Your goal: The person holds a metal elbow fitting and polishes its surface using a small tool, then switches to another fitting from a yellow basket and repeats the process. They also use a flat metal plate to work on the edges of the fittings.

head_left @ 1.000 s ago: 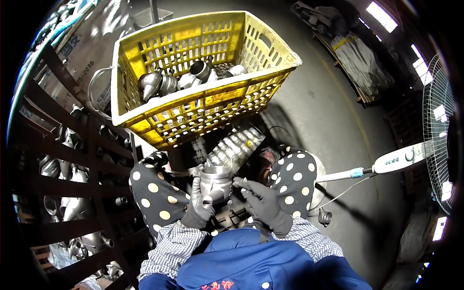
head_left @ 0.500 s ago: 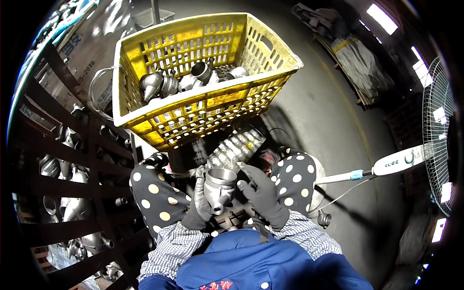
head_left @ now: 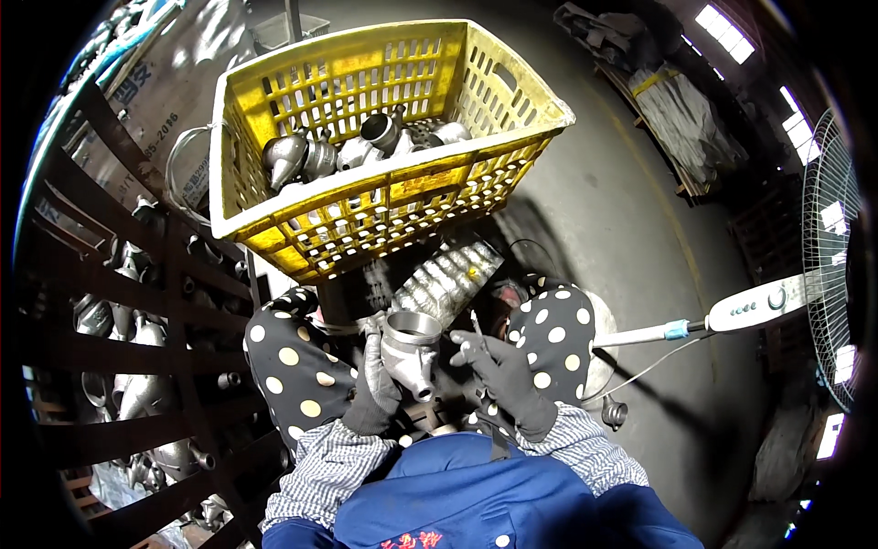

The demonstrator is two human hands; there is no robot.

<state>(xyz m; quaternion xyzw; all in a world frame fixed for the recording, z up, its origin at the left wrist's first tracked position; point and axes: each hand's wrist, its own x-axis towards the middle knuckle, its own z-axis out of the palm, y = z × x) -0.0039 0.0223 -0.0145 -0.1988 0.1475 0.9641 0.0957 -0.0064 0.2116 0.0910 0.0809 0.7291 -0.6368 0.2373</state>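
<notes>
Industrial workshop for metal parts, viewed from within the room. Characteristic features: grey castings [head_left: 288, 157] heaped in a slotted yellow crate [head_left: 425, 186], with others behind the dark bars of a large bin [head_left: 180, 311]; a similar metal part [head_left: 409, 359] held in the gloved left hand [head_left: 373, 389]; a grey floor [head_left: 613, 247] with a faint yellow line; a sheet-covered stack [head_left: 686, 133]; a pedestal fan [head_left: 745, 304]; bright windows [head_left: 724, 32] in a dim wall.

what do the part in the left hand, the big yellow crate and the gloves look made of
Part: metal, probably cast; grey body, shinier machined-looking rim.
Crate: likely moulded plastic, scuffed, going by the slotted walls and worn, dirty surface.
Gloves: dark grey, seemingly knit fabric, since they hug the hands; any coating is unclear.
</notes>
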